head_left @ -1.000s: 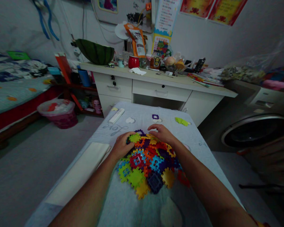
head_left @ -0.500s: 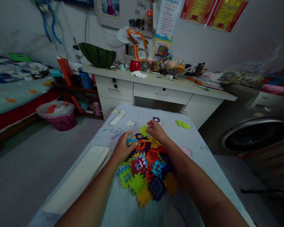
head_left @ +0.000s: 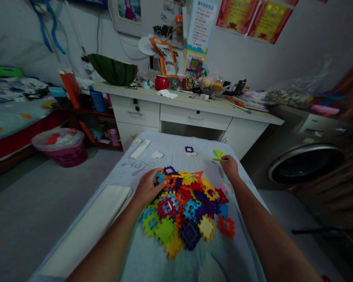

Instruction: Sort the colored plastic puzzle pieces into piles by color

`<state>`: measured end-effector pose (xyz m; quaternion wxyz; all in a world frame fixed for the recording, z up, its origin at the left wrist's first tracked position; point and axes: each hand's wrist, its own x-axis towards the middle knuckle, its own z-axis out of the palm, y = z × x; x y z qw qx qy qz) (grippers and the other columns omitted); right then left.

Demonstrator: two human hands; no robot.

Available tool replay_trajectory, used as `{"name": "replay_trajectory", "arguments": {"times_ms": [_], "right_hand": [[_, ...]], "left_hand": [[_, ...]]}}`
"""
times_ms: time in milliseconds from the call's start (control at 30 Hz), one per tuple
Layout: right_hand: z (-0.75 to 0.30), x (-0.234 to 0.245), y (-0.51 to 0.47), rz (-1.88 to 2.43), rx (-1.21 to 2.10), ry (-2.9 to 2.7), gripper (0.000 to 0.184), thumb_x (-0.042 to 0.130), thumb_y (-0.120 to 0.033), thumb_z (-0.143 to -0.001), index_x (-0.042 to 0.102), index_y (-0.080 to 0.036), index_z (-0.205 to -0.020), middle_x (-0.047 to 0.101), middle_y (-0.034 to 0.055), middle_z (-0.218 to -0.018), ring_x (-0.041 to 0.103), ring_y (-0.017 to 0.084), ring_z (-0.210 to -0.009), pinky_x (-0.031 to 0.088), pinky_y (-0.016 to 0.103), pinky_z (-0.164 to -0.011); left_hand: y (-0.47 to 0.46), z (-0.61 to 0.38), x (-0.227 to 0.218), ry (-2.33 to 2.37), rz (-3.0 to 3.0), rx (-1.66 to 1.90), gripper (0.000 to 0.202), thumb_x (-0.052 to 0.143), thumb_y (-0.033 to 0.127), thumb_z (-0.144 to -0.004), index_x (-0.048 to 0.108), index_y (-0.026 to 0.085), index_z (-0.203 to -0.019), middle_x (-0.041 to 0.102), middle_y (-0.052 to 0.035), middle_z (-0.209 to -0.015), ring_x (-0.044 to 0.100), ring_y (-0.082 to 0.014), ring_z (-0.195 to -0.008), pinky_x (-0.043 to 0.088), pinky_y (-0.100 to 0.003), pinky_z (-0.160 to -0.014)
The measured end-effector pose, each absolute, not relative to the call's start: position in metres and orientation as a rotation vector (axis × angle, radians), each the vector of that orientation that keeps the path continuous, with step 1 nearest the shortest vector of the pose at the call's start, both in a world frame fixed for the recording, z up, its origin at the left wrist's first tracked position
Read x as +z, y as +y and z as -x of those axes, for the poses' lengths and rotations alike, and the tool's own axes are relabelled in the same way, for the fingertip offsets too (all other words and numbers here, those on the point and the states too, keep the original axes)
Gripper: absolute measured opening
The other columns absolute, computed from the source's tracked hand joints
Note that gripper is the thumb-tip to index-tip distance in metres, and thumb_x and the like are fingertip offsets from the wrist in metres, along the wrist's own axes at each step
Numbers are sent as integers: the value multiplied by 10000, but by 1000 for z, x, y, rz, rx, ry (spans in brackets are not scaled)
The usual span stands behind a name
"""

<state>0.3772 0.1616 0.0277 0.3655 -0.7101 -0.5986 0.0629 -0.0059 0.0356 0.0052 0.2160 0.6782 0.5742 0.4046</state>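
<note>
A heap of colourful notched plastic building tiles (head_left: 191, 209) lies on the cloth-covered table. My left hand (head_left: 147, 190) cups the heap's left side, thumb and fingers spread around a light blue tile (head_left: 159, 178) there. Off to the right, my right hand (head_left: 230, 167) pinches a lime green tile (head_left: 219, 159), seen nearly edge-on. Just behind it lie lime green tiles (head_left: 218, 152), close together on the cloth. A purple square frame tile (head_left: 189, 149) sits alone behind the heap.
A white remote-like strip (head_left: 140, 149) and a folded cream cloth or board (head_left: 91, 227) lie on the table's left. Beyond stands a white desk (head_left: 191, 105) with a watermelon half (head_left: 113, 69) and jars. A washing machine (head_left: 306, 145) is at right, a pink bin (head_left: 61, 149) at left.
My right hand has moved from behind the heap to the right, carrying the lime green tile to the other green ones. My left hand stays at the heap. The view has shifted slightly.
</note>
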Motion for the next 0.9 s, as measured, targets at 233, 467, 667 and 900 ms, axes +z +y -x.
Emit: {"name": "replay_trajectory", "arguments": {"times_ms": [233,467,667,900], "right_hand": [[-418,11,129,1972,73,-1699,271,528,-124,-715,647,-163,-955,656,107,-1029,618,200,-867,451,302,-819],[-409,11,123,2147,-1,-1799,491,683,-411,-749,620,-180,-1177,653,147,-1124,608,275,-1006,432,348,-833],[-399,14,136,2070,-60,-1781,376,674,-368,-765,647,-155,-1073,680,129,-1038,614,250,-979,419,327,-868],[-381,24,175,2011,-68,-1626,283,693,-389,-750,638,-185,-938,652,125,-1010,588,240,-917,426,324,-801]], "left_hand": [[38,7,1,1594,-1908,1105,473,619,449,-784,619,213,-1194,669,-80,-1208,602,-269,-1140,460,-437,-1011],[37,8,5,1570,-1942,1069,470,597,446,-791,615,204,-1193,671,-86,-1202,615,-269,-1120,461,-446,-1010],[38,8,4,1590,-1930,1051,455,601,449,-788,627,218,-1179,678,-77,-1193,618,-277,-1120,465,-452,-1008],[38,9,1,1589,-1941,1036,445,606,445,-799,624,218,-1181,672,-82,-1211,609,-275,-1138,465,-448,-1011]]}}
